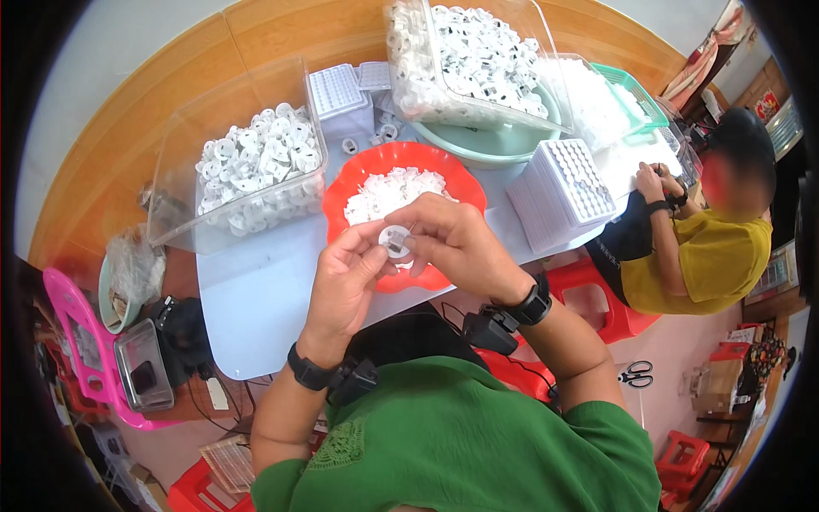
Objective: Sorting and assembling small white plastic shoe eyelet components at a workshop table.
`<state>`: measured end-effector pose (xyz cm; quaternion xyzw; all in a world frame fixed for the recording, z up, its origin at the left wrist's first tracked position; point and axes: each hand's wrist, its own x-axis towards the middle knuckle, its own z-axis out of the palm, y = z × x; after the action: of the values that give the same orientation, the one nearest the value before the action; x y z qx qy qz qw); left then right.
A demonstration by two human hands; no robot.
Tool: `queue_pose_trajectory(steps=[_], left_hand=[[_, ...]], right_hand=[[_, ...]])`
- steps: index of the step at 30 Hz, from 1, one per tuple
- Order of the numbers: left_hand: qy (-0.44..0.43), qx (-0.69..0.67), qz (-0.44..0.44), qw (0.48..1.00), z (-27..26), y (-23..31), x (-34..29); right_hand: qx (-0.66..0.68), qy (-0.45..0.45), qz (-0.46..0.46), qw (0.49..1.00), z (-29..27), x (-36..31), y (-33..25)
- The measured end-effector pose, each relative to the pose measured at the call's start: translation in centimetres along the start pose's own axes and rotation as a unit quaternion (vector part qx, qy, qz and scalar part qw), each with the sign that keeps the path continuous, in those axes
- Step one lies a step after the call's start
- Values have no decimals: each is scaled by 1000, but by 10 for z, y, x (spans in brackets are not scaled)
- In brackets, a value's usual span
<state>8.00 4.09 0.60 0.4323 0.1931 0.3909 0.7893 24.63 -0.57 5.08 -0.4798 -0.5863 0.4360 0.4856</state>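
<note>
**A:** what's being held there?

**B:** a small round white plastic disc, dark centre. Left hand and right hand are both pinching it over the near edge of the scalloped red bowl, which is holding more white pieces.

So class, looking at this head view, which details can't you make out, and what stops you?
- Small white round part: its far side, covered by the fingers of both hands.
- Red bowl: its near rim, behind the right hand.
- White pieces in the clear bin: too small to tell apart.
</note>
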Motion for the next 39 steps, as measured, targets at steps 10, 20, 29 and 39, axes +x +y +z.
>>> queue_pose_trajectory(steps=[10, 20, 29, 39], left_hand=[[-34, -25, -17, 999, -7, -3, -9], [-9, -15, -17, 1000, -1, -7, -12], [-29, -36, -27, 999, -4, -5, -15], [-39, -44, -44, 997, 14, -16, -7]], right_hand=[[120, 69, 42, 989, 14, -11, 14], [214, 121, 54, 968, 26, -27, 25], [-223, 205, -72, 950, -57, -80, -23], [-514, 286, -32, 808, -158, -79, -21]])
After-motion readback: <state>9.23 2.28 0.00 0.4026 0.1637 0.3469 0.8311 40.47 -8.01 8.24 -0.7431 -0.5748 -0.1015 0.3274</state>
